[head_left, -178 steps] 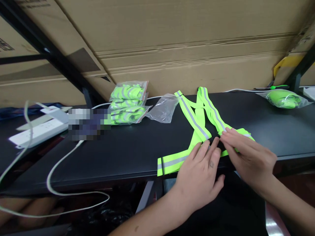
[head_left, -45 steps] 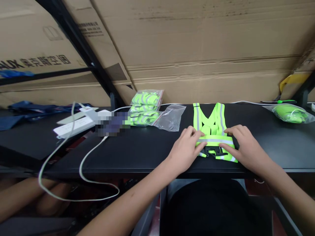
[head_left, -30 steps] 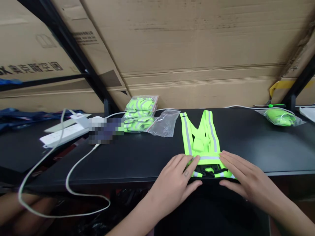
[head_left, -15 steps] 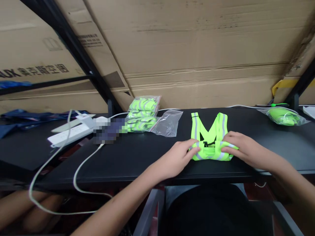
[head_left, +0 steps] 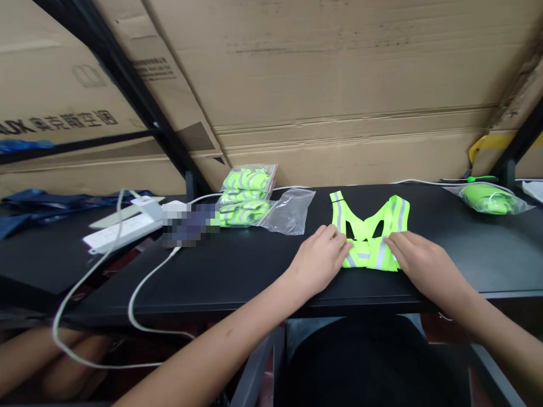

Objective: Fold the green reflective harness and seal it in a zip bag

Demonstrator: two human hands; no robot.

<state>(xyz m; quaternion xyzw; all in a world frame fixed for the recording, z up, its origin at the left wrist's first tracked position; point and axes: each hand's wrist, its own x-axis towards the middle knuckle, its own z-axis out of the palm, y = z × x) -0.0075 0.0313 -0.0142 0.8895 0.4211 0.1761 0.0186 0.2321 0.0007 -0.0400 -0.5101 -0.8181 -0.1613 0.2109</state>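
Observation:
A neon yellow-green reflective vest (head_left: 363, 249) with silver stripes lies partly folded on the black table, its two shoulder straps pointing away from me. My left hand (head_left: 322, 254) pinches the vest's left edge, at the foot of the left strap. At the opposite edge my right hand (head_left: 418, 257) has its fingers closed on the folded fabric below the right strap. Both fists partly cover the cloth beneath them. Left of the vest, an empty clear plastic bag (head_left: 292, 212) lies flat, apart from my hands.
Bagged reflective vests (head_left: 246, 198) are stacked at the back. A power strip (head_left: 123, 229) and a white cable (head_left: 138, 294) lie to the left. At the back right are a bagged green item (head_left: 487, 199) and a green-handled screwdriver (head_left: 481, 179). Cardboard (head_left: 339, 85) walls the table's rear.
The vest's lower part has been folded upward, hiding the black buckle piece. Its right strap has spread to the right. Both hands have shifted slightly and now grip the fold's edges.

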